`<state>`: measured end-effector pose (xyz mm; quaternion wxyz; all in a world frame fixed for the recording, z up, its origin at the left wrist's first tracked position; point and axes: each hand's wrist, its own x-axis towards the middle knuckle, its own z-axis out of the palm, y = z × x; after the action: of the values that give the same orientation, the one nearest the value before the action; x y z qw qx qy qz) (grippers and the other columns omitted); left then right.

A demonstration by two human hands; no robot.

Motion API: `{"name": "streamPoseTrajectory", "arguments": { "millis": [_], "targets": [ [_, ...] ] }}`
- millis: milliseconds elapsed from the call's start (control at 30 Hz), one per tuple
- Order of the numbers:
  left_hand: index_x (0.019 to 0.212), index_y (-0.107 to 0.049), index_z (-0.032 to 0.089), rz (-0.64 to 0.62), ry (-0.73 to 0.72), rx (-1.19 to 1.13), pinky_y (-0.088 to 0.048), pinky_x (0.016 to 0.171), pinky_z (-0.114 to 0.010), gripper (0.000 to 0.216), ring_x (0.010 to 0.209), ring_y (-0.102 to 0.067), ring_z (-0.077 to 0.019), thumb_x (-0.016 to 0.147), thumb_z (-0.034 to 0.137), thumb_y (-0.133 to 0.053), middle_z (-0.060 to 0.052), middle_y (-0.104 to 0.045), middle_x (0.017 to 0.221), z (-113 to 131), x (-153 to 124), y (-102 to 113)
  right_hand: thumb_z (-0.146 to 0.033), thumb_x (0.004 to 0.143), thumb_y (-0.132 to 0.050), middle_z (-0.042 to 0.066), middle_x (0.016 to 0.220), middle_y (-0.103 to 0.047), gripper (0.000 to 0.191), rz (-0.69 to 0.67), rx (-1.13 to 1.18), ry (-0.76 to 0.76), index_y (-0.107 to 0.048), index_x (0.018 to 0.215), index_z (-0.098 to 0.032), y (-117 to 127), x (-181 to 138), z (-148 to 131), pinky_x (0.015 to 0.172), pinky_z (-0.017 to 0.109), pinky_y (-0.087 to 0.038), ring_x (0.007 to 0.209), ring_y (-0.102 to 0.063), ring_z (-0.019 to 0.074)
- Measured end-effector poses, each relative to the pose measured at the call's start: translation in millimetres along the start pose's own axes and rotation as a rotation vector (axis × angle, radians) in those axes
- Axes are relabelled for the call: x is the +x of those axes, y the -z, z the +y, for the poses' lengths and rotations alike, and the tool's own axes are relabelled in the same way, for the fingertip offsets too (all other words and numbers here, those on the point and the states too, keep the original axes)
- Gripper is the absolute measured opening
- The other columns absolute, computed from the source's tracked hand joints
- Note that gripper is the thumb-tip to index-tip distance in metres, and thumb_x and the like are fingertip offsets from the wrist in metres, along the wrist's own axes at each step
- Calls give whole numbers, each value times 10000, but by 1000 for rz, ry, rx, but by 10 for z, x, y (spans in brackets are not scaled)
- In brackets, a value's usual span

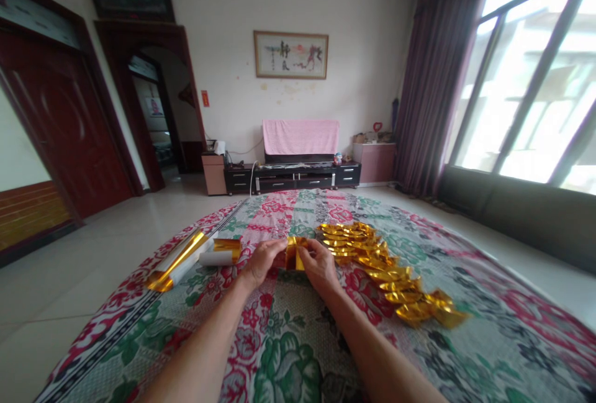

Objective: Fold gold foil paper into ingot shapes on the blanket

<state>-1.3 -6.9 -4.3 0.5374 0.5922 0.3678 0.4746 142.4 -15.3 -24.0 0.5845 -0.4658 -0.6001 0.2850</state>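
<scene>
two hands [263, 261], one held foil [291, 255], one pink cloth [300, 136]

Framed wall picture [291, 55]: large "静" legible, lower character unclear; red wall slip [205, 99]: writing too small.

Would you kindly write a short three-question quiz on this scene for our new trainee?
1. What do the left hand and the right hand hold between them?
2. True or false: the folded gold pieces on the patterned cloth lie to the right of the hands.
3. Which colours show on the curled sheets to the left? A) red and blue; B) gold and white; C) green and black.

Key: 1. A shiny gold piece. 2. True. 3. B.
</scene>
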Motion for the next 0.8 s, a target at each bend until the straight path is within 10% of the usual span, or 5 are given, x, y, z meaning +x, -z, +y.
{"name": "streamPoseTrajectory", "arguments": {
  "millis": [800],
  "targets": [
    [882,-667,143,-81,15,-71,-440,658,-270,314,652,-577,-154,714,400,-601,-27,-659,726,-13,-17,-32,-320,731,-509,13,712,-648,258,11,7,40,-630,887,-154,-2,-14,-33,547,209,-454,584,-572,127]
  ]
}}
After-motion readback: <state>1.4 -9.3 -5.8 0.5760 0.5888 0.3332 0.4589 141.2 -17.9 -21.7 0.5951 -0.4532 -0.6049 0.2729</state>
